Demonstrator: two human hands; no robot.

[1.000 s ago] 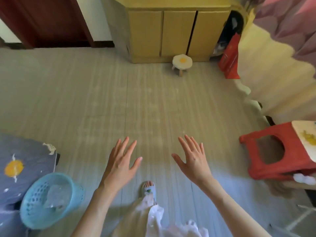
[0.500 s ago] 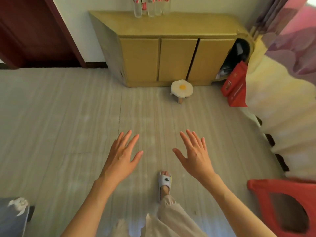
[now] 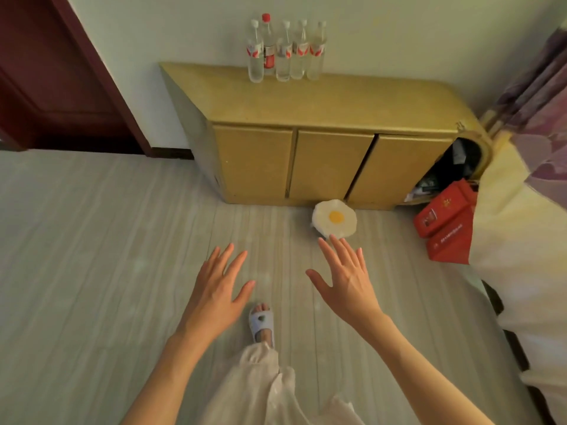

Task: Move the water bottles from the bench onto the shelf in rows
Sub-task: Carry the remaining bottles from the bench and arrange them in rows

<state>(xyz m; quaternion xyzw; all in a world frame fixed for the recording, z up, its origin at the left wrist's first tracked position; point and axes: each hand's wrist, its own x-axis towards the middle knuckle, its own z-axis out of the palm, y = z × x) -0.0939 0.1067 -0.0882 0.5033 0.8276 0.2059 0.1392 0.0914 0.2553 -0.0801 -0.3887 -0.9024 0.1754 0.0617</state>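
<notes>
Several clear water bottles with red-and-white labels stand upright in a tight group at the back of a yellow cabinet's top, against the wall. One has a red cap, the others white caps. My left hand and my right hand are stretched out in front of me over the floor, palms down, fingers straight and spread, holding nothing. Both hands are well short of the cabinet.
A small egg-shaped stool stands on the floor just before the cabinet doors. Red bags lean at the right beside a bed with a pale cover. A dark red door is at the left. My slippered foot is below my hands.
The view has tilted up and moved toward the cabinet; the bottles on top now show in full. The red stool and blue basket have left the view. My hands stay open.
</notes>
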